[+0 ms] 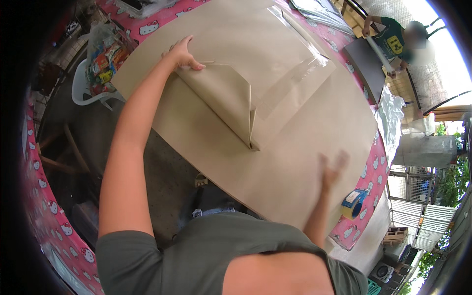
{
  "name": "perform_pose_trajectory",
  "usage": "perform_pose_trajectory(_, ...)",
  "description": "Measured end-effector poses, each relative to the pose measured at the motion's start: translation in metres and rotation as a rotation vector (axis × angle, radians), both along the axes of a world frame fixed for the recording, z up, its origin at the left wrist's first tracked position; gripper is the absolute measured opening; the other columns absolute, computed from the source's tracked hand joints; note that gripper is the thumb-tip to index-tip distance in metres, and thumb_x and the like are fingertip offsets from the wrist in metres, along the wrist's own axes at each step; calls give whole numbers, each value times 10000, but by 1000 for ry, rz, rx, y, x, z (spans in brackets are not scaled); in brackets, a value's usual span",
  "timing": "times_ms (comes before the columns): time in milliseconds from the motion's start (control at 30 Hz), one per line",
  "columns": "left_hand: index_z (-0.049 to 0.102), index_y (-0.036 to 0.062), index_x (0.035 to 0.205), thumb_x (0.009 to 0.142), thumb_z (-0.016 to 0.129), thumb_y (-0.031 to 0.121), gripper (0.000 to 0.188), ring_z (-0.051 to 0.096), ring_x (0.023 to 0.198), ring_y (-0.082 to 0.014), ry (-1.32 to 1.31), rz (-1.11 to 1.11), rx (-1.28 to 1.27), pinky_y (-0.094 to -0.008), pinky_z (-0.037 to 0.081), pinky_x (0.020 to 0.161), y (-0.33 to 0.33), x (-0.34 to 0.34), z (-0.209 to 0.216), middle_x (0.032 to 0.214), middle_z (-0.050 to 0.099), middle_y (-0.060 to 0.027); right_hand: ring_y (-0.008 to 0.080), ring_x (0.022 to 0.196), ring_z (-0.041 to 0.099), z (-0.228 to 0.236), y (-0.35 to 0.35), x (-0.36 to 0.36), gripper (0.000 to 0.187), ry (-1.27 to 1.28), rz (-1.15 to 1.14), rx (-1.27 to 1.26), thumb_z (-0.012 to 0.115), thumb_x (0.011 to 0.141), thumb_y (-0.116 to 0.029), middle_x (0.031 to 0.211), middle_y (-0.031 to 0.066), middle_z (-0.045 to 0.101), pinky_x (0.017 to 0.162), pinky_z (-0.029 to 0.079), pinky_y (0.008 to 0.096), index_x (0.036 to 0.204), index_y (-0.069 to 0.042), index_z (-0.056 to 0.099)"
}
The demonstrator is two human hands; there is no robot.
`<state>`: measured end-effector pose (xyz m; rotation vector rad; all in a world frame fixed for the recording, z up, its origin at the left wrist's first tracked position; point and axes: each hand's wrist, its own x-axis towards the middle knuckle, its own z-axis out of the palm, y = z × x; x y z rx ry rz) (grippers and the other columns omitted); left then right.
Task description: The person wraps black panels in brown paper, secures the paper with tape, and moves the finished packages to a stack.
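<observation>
A broad brown sheet, like kraft paper or card, spreads over the table before me. On it lies folded brown paper with a raised, creased flap that narrows to a corner near the middle. Clear tape runs in shiny strips along the paper's far and right sides. My left hand rests at the flap's upper left end, thumb and fingers spread. Over the sheet's right part hovers my right hand, smeared by motion, its fingers apart and nothing seen in them. A blue tape dispenser sits near it at the right edge.
Pink patterned cloth shows around the sheet. A white plastic chair holding colourful packets stands at left. Far right, a person in a green shirt holds a long pale bar beside a dark flat panel. Crumpled silvery sheeting lies nearby.
</observation>
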<state>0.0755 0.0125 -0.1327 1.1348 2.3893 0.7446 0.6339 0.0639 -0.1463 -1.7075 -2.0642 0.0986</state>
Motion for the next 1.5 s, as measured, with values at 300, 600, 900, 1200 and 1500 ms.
perform_pose_trajectory(300, 256, 173, 1393, 338, 896, 301, 1240, 255, 1244, -315, -139, 380, -4, -412, 316, 1018, -10, 25, -9, 1364, 243, -146, 359, 1213, 405, 16, -47, 176, 894, -858, -776, -107, 682, 721, -442, 1303, 239, 413, 1022, 301, 478, 1379, -41, 229)
perform_pose_trajectory(600, 292, 269, 1356, 335, 868, 436, 1184, 173, 1320, -322, -143, 533, 58, -545, 24, 1053, -23, 33, -14, 1436, 104, -156, 125, 876, 567, 135, 21, 8, 567, 461, 69, -564, 683, 732, -122, 1071, 88, 544, 695, 469, 225, 1243, -13, 463)
perform_pose_trajectory(900, 308, 285, 1342, 330, 868, 413, 1164, 91, 1359, -344, -213, 528, 51, -569, -8, 1058, -21, 42, 1, 1460, -85, -230, 191, 789, 615, 146, 57, -396, 613, 319, 910, -492, 694, 598, -238, 964, 129, 631, 727, 486, 285, 1168, -44, 581)
perform_pose_trajectory(1200, 303, 277, 1335, 324, 870, 431, 1169, 131, 1346, -326, -207, 526, -44, -566, -4, 1063, -19, 41, 7, 1462, -95, -231, 179, 926, 597, 117, 67, -328, 561, 57, 1094, -639, 665, 658, -225, 1023, 124, 633, 823, 465, 303, 1158, 6, 563)
perform_pose_trajectory(1500, 137, 301, 1420, 569, 786, 449, 1080, 135, 1366, -288, 119, 241, -145, -564, 34, 1077, -20, 52, 44, 1491, 68, -145, 236, 1002, 591, 174, 53, -225, 446, -658, 779, -928, 693, 658, -200, 1045, 102, 641, 878, 450, 316, 1091, -108, 635)
